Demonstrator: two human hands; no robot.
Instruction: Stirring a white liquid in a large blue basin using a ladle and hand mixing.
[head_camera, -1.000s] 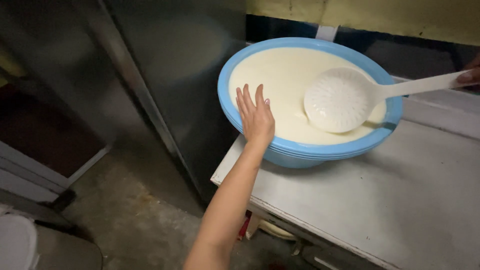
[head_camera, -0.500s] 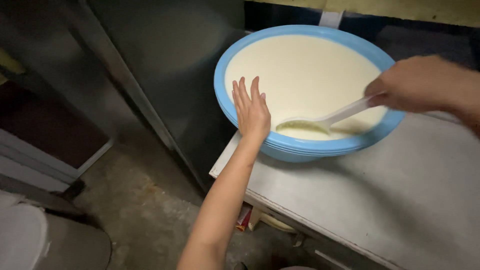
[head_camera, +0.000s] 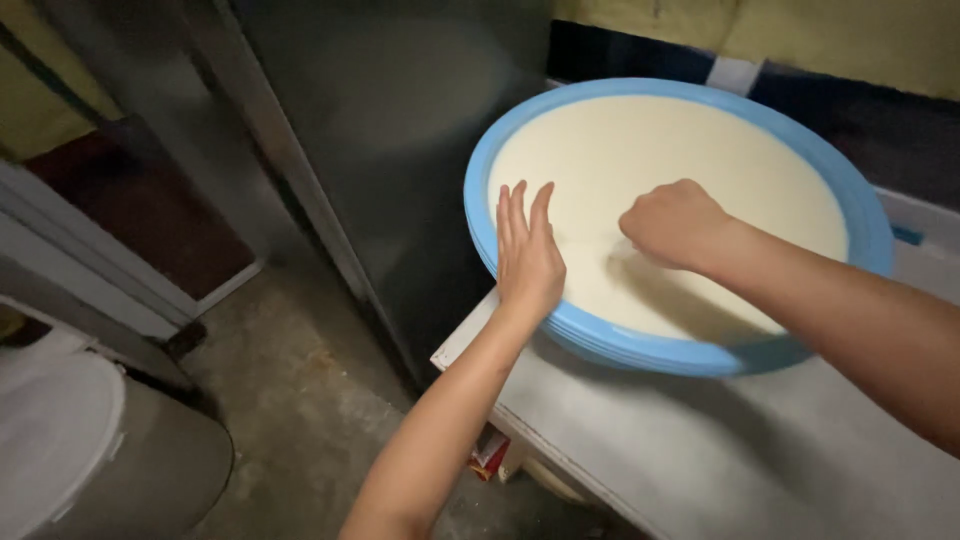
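Note:
A wide blue plastic basin (head_camera: 652, 352) full of pale cream batter (head_camera: 650, 145) stands at the corner of a grey table (head_camera: 720, 455). My left hand (head_camera: 527, 255) lies flat against the basin's near left rim, fingers straight and together. Over the middle of the batter, my right hand (head_camera: 675, 222) is a closed fist, low at the surface. The white ladle it held a moment ago is hidden under the fist and in the batter.
A tall dark grey metal cabinet (head_camera: 400, 130) stands right beside the table's left edge. Below lies a rough concrete floor (head_camera: 290, 400), with a white-lidded bin (head_camera: 55, 430) at the lower left. A dark wall with a yellow band (head_camera: 850, 40) runs behind the basin.
My right hand has slid along the ladle from the basin's right rim to its middle and dipped down; the ladle, raised above the batter before, has sunk out of sight. My left hand stayed on the rim.

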